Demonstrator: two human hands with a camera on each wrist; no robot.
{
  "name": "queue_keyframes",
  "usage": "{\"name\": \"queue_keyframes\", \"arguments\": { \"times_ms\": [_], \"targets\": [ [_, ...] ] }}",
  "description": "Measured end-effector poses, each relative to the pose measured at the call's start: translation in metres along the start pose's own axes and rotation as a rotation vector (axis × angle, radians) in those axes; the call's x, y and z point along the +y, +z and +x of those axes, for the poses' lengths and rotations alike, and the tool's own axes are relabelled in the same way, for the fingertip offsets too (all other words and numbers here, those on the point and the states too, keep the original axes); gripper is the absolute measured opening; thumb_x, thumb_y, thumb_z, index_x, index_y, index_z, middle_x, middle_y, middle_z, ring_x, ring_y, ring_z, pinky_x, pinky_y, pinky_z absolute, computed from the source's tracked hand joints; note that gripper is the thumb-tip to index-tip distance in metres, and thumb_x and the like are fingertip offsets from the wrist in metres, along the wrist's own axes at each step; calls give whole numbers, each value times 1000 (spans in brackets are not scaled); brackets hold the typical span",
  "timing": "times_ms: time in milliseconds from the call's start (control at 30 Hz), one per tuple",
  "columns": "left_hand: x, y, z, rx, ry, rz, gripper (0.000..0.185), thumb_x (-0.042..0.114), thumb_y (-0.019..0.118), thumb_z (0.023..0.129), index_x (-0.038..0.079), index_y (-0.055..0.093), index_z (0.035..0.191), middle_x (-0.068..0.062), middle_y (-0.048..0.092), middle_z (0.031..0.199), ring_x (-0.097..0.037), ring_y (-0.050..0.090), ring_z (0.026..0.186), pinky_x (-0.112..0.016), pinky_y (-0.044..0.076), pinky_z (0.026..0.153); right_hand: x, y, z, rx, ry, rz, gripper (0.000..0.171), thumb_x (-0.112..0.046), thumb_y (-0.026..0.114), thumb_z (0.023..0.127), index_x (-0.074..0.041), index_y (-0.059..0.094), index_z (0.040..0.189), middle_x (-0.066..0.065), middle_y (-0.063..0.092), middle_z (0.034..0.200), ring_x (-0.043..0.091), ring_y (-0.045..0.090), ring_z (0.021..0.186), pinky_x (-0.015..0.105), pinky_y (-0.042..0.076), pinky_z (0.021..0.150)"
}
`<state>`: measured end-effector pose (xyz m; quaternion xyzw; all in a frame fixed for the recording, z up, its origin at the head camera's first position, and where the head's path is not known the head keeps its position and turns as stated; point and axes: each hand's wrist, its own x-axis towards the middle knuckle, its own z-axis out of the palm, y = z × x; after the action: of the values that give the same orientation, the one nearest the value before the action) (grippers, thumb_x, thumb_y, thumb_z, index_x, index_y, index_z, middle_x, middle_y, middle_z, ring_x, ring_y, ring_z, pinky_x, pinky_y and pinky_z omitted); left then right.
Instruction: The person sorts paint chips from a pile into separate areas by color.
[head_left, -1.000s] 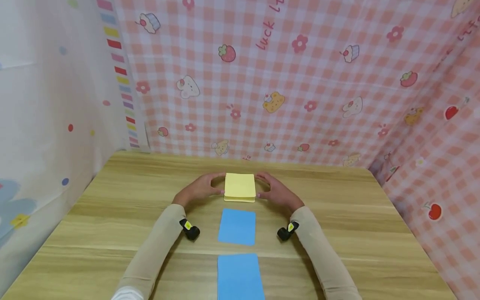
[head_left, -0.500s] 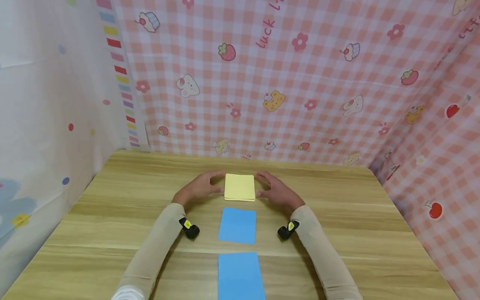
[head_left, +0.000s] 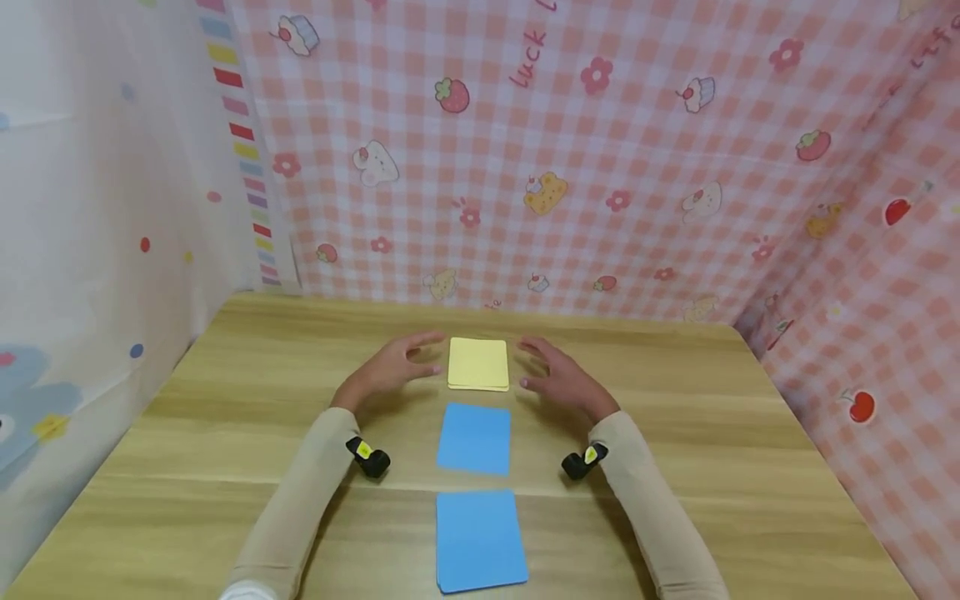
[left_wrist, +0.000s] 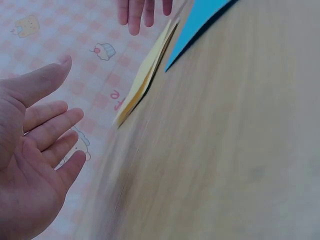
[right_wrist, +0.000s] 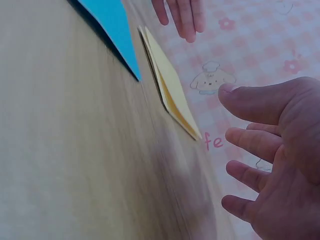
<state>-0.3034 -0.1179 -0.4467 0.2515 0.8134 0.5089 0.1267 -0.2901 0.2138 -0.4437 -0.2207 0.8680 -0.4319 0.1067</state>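
At the far side of the table lies a small stack of yellow square paper sheets point(head_left: 478, 363), its layers slightly parted at the near edge. My left hand point(head_left: 390, 367) is just left of it, fingers spread and touching nothing. On the other side my right hand point(head_left: 562, 379) mirrors it, also apart from the paper. Both wrist views show gaps between the hands and the yellow stack point(left_wrist: 147, 75). Nearer to me lies a blue square sheet point(head_left: 475, 439), and below it a second blue square point(head_left: 481, 541), which looks like several layers.
The wooden table point(head_left: 225, 467) meets a pink checked cloth point(head_left: 480, 167) at its back edge. A white patterned cloth point(head_left: 112, 208) hangs at the left, and another checked cloth point(head_left: 870, 333) at the right. A small black camera sits on each wrist.
Both hands have drawn outward from the yellow stack, left hand to the left, right hand to the right. The top yellow sheet's raised near edge has settled lower. The view has tilted slightly down.
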Motion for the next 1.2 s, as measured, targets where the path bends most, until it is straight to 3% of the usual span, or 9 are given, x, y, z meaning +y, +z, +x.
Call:
{"name": "queue_keyframes", "arguments": {
  "times_ms": [233,433,567,833,1200],
  "targets": [
    [3,6,-14,-3,17,-38,62,15,66,100,-1,39,153,-16,34,161,-37,27,149,-51,23,121,-11,7,-14,-16,2,-27,72,-11,66,99,-5,27,159,10,38,160,37,23,151,60,24,119],
    [3,12,-24,-30,22,-29,61,15,65,100,-2,39,153,-17,39,159,-36,32,148,-51,27,120,-15,12,-28,-12,-25,-165,73,-12,71,96,-3,31,157,11,41,158,38,27,148,58,23,119],
    [1,14,-33,-24,31,-42,60,13,66,100,-4,40,152,-18,41,157,-35,33,147,-52,28,120,-17,15,-40,-19,-51,-201,72,-11,71,95,-1,33,156,16,39,158,40,29,147,59,25,119],
    [-1,16,-52,-55,33,-51,58,13,65,100,-2,42,151,-17,43,156,-38,36,146,-54,27,119,-27,13,-66,17,-85,-213,74,-8,73,94,0,33,156,14,45,155,40,33,144,61,32,114],
    [4,22,-81,-55,14,-69,62,14,71,96,0,43,150,-13,49,150,-38,40,143,-56,31,117,-31,22,-89,88,-110,-182,69,-18,81,88,-7,49,148,8,51,149,33,41,139,60,38,110]
  ]
}}
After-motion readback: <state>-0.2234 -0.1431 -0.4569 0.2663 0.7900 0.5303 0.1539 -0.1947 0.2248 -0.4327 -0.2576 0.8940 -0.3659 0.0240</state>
